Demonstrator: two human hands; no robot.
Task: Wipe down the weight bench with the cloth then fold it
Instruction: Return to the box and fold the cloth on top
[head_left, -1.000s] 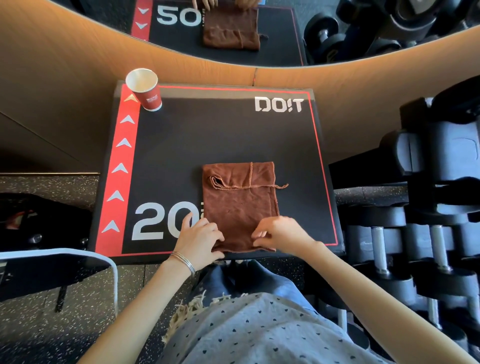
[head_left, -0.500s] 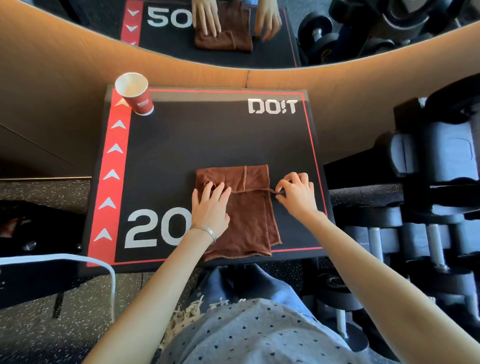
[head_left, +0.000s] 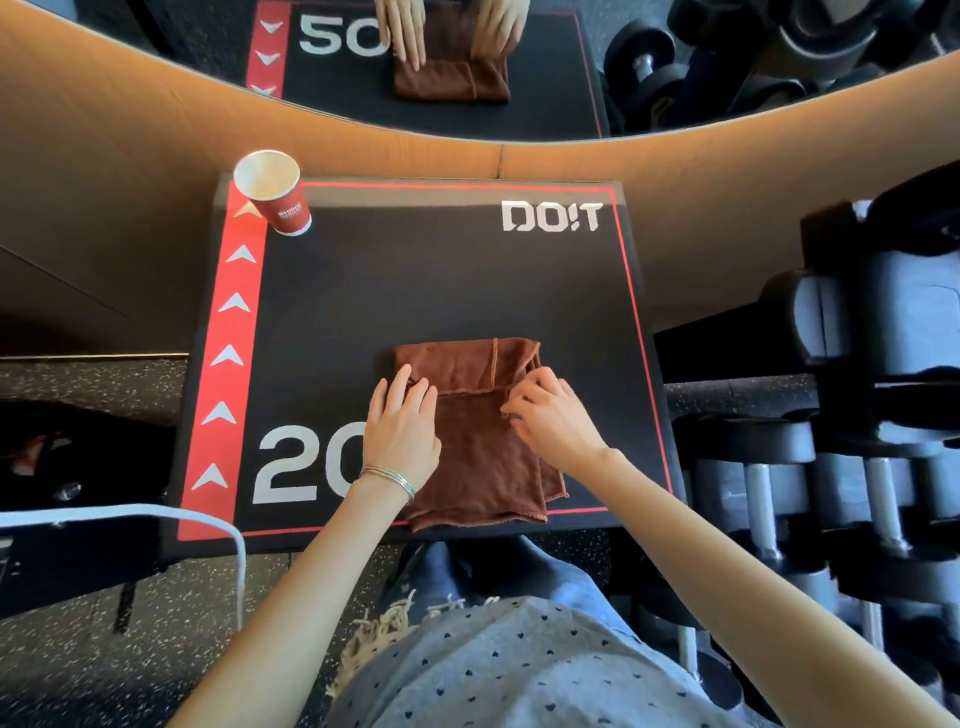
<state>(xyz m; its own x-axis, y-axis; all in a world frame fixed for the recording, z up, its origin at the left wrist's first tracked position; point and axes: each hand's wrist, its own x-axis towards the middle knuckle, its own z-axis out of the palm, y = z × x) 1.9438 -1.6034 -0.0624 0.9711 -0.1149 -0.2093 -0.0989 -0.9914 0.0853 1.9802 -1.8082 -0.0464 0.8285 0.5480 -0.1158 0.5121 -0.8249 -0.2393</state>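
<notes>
A soft brown cloth (head_left: 483, 441) is seen lying on the near half of a flat black bench (head_left: 415, 291) that is marked with a red stripe of white arrows, a big white "20" and the word "DO!T". The cloth is folded into a tall shape, and its near end is laid right at the front edge of the bench. A flap with a stitched hem is folded over the far part. The left hand (head_left: 402, 431) is laid flat on the left side of the cloth, with the fingers held straight and a little spread. Thin silver bangles (head_left: 389, 478) are worn on that wrist. The right hand (head_left: 553, 421) is placed on the right side of the cloth, and its fingers are curled so that the edge of the folded flap is pinched. A red paper cup (head_left: 275, 195) is stood upright on the far left corner of the bench, well apart from the cloth. Dark dumbbells (head_left: 857, 467) are stacked to the right. Both hands and the cloth are shown again in a mirror (head_left: 675, 62) at the top.
</notes>
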